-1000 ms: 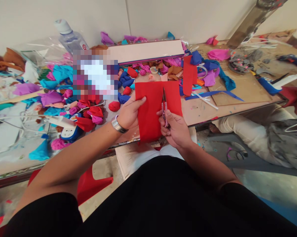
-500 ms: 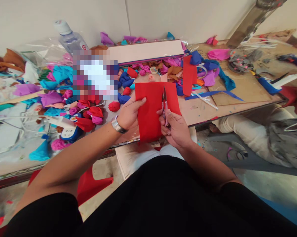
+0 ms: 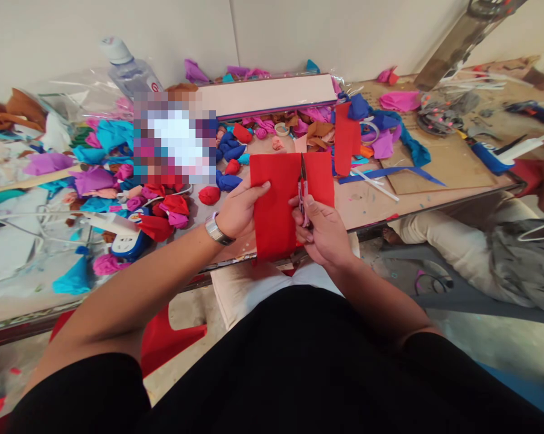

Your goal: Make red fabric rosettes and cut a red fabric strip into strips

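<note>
A flat red sheet, paper or cloth, is held up over the table's front edge. Pinching its left side, thumb on top, is my left hand. My right hand is closed round the handles of a pair of scissors, whose blades point away from me. The blades lie at a cut near the sheet's right part and reach its far edge, with a red portion on either side. Behind the sheet lies a separate red strip.
Crumpled coloured pieces cover much of the table's left. A water bottle, a roll of tape, a long white board and a blue-and-white power strip lie about. Another person's leg shows at right, beside a cardboard sheet.
The scissor blades have closed from a slightly open position, with the cut now reaching the sheet's far edge. Both hands and the sheet have shifted slightly right.
</note>
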Tool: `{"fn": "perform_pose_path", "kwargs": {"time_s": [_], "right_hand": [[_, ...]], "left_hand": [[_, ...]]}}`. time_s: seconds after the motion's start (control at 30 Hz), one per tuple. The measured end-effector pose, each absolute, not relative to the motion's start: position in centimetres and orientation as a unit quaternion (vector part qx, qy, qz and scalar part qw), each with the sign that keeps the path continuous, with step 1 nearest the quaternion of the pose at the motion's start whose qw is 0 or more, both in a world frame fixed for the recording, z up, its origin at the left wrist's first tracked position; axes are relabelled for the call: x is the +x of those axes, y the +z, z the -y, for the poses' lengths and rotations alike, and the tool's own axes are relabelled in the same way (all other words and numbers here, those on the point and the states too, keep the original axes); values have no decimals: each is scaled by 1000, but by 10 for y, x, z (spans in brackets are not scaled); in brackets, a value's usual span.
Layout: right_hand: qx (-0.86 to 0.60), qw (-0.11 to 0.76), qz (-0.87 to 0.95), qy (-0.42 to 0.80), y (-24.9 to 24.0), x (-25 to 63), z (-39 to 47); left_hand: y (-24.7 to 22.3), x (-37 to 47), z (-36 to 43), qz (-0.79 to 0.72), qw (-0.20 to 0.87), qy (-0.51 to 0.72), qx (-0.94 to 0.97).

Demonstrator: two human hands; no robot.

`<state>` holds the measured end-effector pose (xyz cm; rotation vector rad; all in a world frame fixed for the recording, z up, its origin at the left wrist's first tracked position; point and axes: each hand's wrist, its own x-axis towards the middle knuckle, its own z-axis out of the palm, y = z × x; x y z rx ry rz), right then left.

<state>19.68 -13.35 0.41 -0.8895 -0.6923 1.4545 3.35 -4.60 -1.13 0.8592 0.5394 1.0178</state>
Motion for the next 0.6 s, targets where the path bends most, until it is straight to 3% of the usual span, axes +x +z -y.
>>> {"fn": "perform_pose_path", "kwargs": {"time_s": [0.6], "right_hand": [[-393, 600, 305, 627, -3, 199, 122]], "left_hand": [[-12, 37, 42, -254, 766, 460, 371]]}}
